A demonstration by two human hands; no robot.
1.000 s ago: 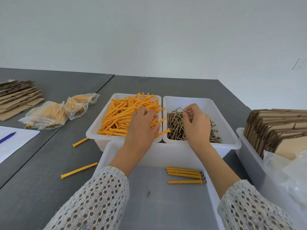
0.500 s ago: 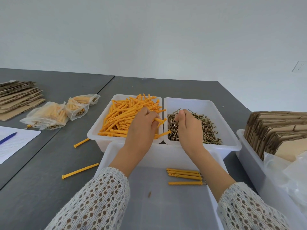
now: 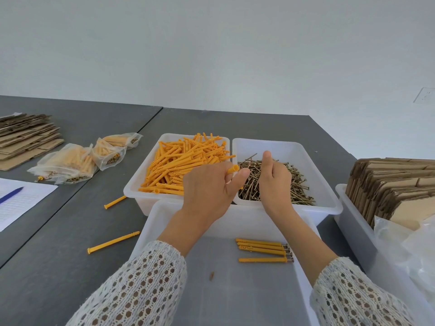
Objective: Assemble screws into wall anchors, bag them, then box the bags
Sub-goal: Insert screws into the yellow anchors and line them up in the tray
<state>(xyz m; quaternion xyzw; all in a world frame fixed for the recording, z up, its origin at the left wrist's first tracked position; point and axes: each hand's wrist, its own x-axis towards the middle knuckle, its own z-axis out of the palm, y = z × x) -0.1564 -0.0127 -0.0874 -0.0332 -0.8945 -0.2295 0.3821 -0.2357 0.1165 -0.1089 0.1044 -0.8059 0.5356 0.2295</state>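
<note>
My left hand grips an orange wall anchor, its open end poking out above my thumb. My right hand hovers over the screw bin with fingers curled and thumb up, pinching a screw whose tip points toward the anchor's mouth. The anchor bin holds a heap of orange anchors. Brass screws fill the right bin. Several assembled anchors lie in the near white tray.
Two loose anchors lie on the grey table left of the tray. Filled bags and flat cardboard sit at the left, with paper and a pen. A bin of folded boxes and plastic bags stands right.
My left hand lifted an anchor out of the heap and drew back right. My right hand came in from the screws toward it, thumb raised, bringing a screw to the anchor.
</note>
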